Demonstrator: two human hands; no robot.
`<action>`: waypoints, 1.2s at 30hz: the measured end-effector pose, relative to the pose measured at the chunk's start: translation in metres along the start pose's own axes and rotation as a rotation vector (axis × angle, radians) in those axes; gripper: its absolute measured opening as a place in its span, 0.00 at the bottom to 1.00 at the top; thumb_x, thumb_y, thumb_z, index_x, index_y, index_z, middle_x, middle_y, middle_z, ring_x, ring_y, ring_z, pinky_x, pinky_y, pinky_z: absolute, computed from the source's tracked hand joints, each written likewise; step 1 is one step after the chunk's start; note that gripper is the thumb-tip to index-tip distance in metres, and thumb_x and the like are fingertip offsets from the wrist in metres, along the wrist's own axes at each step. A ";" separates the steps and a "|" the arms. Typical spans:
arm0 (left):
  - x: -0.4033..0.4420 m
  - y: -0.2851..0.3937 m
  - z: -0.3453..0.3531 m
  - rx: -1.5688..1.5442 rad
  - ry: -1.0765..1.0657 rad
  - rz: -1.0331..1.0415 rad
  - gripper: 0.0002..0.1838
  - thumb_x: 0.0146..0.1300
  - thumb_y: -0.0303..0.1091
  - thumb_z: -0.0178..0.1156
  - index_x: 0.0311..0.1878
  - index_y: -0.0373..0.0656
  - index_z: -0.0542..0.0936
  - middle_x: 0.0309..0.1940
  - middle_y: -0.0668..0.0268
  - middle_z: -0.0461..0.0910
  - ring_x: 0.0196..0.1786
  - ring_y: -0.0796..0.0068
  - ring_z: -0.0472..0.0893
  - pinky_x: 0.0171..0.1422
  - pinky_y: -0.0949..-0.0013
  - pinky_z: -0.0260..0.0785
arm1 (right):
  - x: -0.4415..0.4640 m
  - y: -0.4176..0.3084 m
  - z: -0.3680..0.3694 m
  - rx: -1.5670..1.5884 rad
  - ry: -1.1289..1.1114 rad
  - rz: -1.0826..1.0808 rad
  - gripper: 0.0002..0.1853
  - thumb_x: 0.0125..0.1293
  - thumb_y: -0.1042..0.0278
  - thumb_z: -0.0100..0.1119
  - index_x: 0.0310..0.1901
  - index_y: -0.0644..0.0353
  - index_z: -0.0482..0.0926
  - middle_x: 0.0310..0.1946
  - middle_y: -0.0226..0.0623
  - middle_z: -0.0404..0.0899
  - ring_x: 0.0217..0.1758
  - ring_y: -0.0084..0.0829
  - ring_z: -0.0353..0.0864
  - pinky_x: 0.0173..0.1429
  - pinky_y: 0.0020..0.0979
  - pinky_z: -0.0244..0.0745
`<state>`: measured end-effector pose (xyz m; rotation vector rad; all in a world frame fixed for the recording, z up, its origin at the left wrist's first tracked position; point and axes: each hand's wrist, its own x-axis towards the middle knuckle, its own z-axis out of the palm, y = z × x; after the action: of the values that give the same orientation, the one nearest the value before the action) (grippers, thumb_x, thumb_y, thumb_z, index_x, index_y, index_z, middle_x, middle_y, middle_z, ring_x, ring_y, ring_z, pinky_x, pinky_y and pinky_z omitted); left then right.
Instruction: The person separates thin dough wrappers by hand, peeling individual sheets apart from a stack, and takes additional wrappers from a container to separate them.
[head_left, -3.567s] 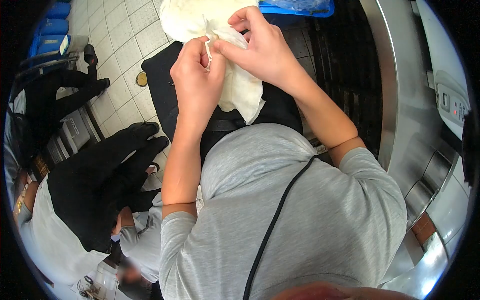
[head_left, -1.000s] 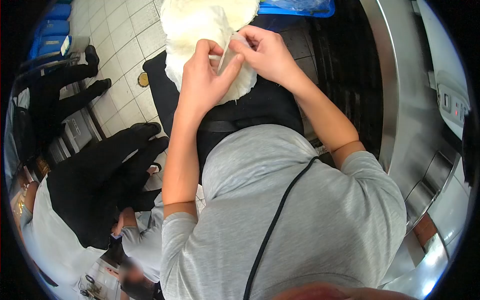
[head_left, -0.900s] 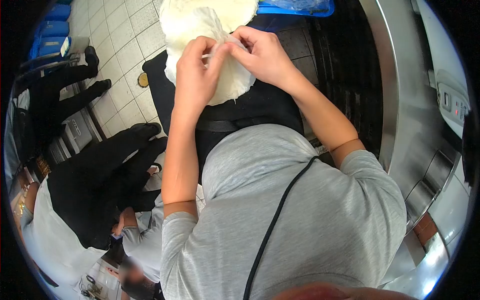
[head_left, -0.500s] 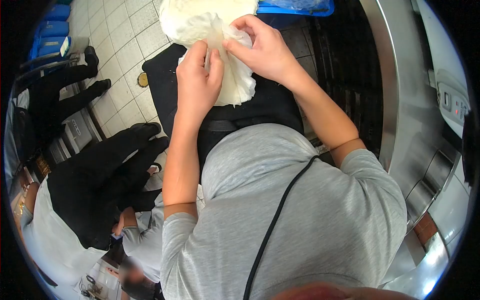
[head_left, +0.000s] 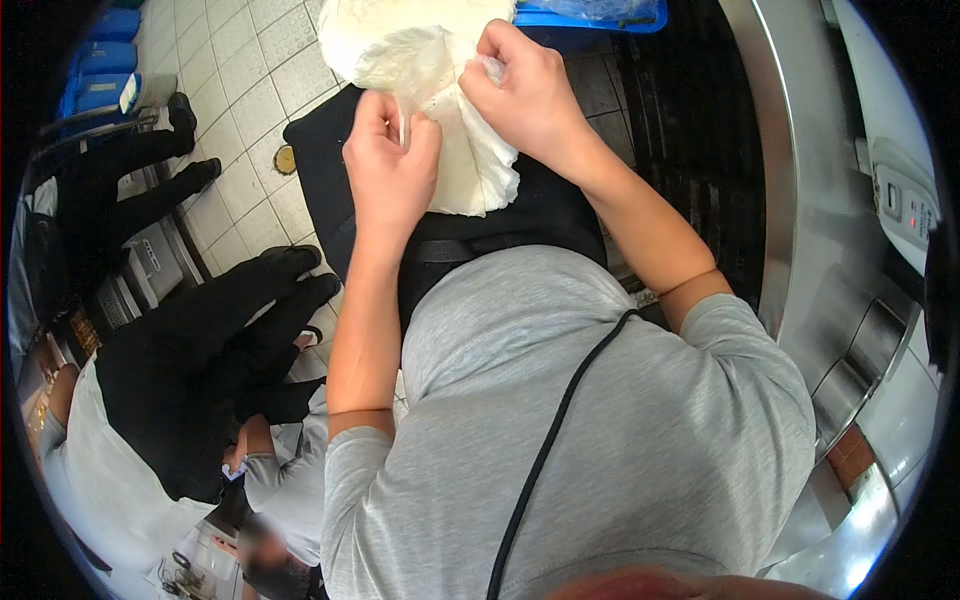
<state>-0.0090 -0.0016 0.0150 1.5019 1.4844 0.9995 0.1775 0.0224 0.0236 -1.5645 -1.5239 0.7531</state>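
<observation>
A thin, limp, cream-white sheet [head_left: 478,160] hangs over my lap, its edge wavy and its middle partly see-through; I cannot tell what it is made of. My left hand [head_left: 393,165] is closed, pinching the sheet at its left side. On the right, my right hand [head_left: 525,95] has its fingers curled tightly round a gathered bit of the same sheet. Between the two hands the sheet is stretched and thinned. Just beyond them lies a larger cream-white, rounded stack or mass [head_left: 415,15], cut off by the top of the view.
A blue crate [head_left: 600,20] with clear plastic stands at the top right. A steel counter [head_left: 765,130] runs along my right. Two people in black trousers [head_left: 170,400] are on the left. A round yellowish thing [head_left: 285,160] lies on the tiled floor [head_left: 240,80].
My hands have moved apart, the left slightly left and down, the right slightly right. Both grips have tightened, and the sheet between them is more spread.
</observation>
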 end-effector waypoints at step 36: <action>-0.021 0.007 -0.008 -0.005 -0.085 -0.001 0.15 0.77 0.34 0.71 0.48 0.35 0.75 0.29 0.56 0.84 0.26 0.75 0.78 0.34 0.66 0.73 | 0.017 0.143 0.002 -0.012 0.280 -0.169 0.23 0.84 0.49 0.59 0.36 0.61 0.81 0.27 0.51 0.80 0.31 0.56 0.82 0.38 0.46 0.77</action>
<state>-0.0135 -0.0223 0.0247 1.5216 1.4218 0.9269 0.2495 0.0475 -0.0982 -1.4593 -1.4319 0.4115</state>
